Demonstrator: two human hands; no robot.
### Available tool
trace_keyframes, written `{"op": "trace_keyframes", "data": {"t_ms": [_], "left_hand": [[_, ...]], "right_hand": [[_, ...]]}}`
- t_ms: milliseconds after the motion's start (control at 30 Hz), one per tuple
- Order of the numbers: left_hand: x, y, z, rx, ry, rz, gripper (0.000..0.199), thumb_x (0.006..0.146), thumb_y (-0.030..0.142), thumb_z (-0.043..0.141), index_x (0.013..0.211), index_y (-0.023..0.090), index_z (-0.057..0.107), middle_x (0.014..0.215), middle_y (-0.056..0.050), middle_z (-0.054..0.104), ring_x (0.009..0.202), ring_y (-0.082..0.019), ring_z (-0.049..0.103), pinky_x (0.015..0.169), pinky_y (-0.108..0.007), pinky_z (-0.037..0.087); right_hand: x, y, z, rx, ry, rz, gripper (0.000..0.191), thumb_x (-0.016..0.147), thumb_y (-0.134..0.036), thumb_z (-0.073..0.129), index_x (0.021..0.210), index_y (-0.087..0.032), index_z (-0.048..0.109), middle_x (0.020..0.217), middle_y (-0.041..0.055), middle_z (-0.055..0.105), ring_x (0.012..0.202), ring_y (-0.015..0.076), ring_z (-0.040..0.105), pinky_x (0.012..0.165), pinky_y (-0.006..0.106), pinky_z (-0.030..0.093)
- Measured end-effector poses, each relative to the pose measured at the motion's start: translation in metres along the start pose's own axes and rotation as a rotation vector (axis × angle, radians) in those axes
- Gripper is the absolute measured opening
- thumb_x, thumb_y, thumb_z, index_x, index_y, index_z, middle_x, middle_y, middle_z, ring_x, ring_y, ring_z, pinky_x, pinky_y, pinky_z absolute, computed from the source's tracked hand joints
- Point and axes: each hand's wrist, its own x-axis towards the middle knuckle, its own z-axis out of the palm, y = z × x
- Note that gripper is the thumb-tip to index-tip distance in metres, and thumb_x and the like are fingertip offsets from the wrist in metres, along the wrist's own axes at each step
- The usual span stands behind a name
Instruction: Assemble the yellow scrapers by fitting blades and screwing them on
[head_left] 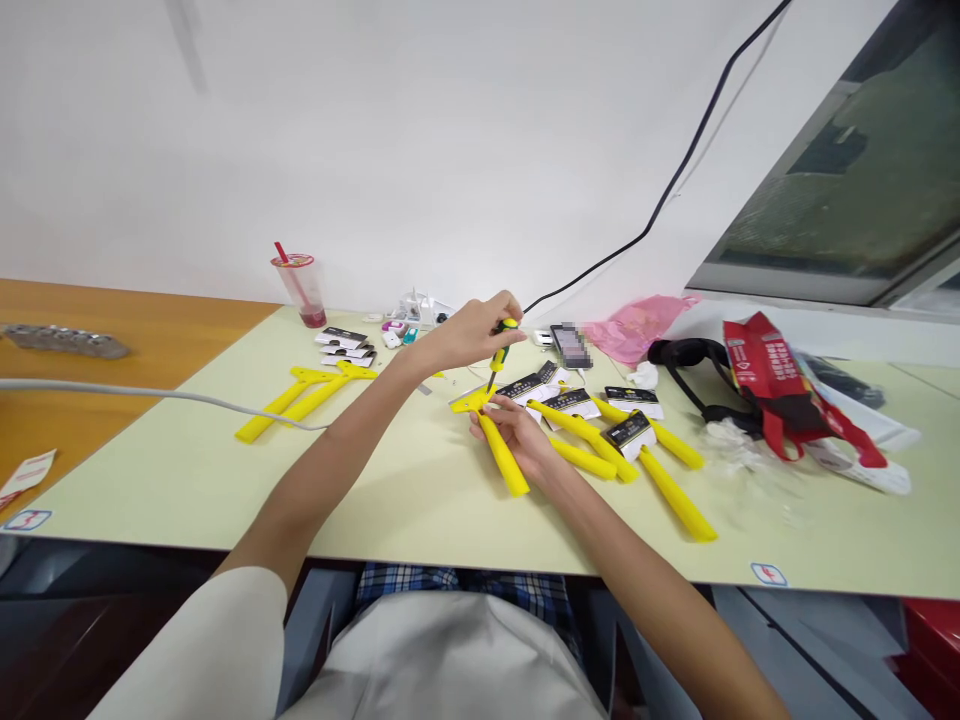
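Note:
My left hand is closed around a green-and-yellow screwdriver, which points down with its shaft at the head of a yellow T-shaped plastic scraper handle. My right hand grips that handle just below its head, over the table. Whether the screwdriver tip sits in a screw is too small to tell. Right of my right hand lie several more yellow handles, with black-and-white cards at their heads. On the left, two yellow handles rest without cards beside a small stack of cards.
A pale table holds a drink cup with a straw, a phone, pink plastic, black headphones and a red bag. A grey cable crosses the left side; a black cable hangs along the wall.

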Motion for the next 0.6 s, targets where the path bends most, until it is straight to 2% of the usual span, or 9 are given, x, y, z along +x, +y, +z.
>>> {"op": "trace_keyframes", "data": {"t_ms": [67, 200, 267, 433, 533, 600], "left_hand": [[0.0, -0.003, -0.005, -0.023, 0.007, -0.011, 0.027, 0.101, 0.045, 0.066, 0.114, 0.022, 0.066, 0.091, -0.005, 0.075, 0.077, -0.018, 0.066, 0.075, -0.032, 0.051], [0.0, -0.009, -0.013, -0.083, 0.053, 0.042, 0.029, 0.096, 0.048, 0.074, 0.106, 0.021, 0.076, 0.109, -0.009, 0.077, 0.095, -0.021, 0.07, 0.089, -0.035, 0.055], [0.0, -0.01, -0.015, -0.072, 0.087, 0.046, 0.031, 0.094, 0.05, 0.076, 0.107, 0.022, 0.08, 0.114, -0.01, 0.075, 0.099, -0.021, 0.07, 0.091, -0.034, 0.055], [0.0, -0.012, -0.018, 0.086, 0.131, 0.012, 0.033, 0.097, 0.052, 0.073, 0.111, 0.025, 0.084, 0.101, -0.008, 0.071, 0.086, -0.021, 0.066, 0.084, -0.035, 0.052], [-0.001, -0.009, -0.017, 0.137, 0.096, 0.038, 0.032, 0.101, 0.049, 0.066, 0.112, 0.024, 0.083, 0.092, -0.006, 0.07, 0.082, -0.021, 0.063, 0.081, -0.035, 0.049], [-0.002, -0.007, -0.017, 0.135, 0.056, 0.053, 0.033, 0.102, 0.046, 0.062, 0.115, 0.023, 0.082, 0.092, -0.006, 0.07, 0.081, -0.021, 0.063, 0.08, -0.034, 0.049]], "right_hand": [[0.0, 0.0, -0.001, 0.009, -0.012, 0.001, 0.04, 0.082, 0.003, 0.077, 0.107, -0.023, 0.06, 0.096, 0.0045, 0.08, 0.088, 0.0237, 0.084, 0.08, 0.04, 0.073], [0.001, 0.0, -0.001, 0.009, -0.011, 0.001, 0.037, 0.084, 0.004, 0.074, 0.107, -0.021, 0.06, 0.098, 0.0064, 0.08, 0.087, 0.0231, 0.084, 0.081, 0.038, 0.073], [0.001, 0.0, -0.001, 0.012, -0.002, -0.002, 0.036, 0.084, 0.004, 0.073, 0.107, -0.021, 0.061, 0.099, 0.0064, 0.08, 0.086, 0.0228, 0.083, 0.081, 0.039, 0.073], [0.0, -0.003, -0.001, 0.021, -0.028, -0.018, 0.037, 0.083, 0.003, 0.076, 0.106, -0.022, 0.06, 0.095, 0.0046, 0.08, 0.087, 0.023, 0.083, 0.082, 0.039, 0.072], [-0.001, -0.003, -0.001, 0.023, -0.025, -0.017, 0.037, 0.084, 0.002, 0.075, 0.106, -0.023, 0.06, 0.095, 0.0036, 0.079, 0.087, 0.0227, 0.083, 0.081, 0.039, 0.073], [-0.001, -0.002, -0.001, 0.025, -0.016, -0.013, 0.037, 0.084, 0.002, 0.074, 0.106, -0.024, 0.06, 0.094, 0.0029, 0.079, 0.087, 0.0226, 0.083, 0.08, 0.039, 0.073]]}}
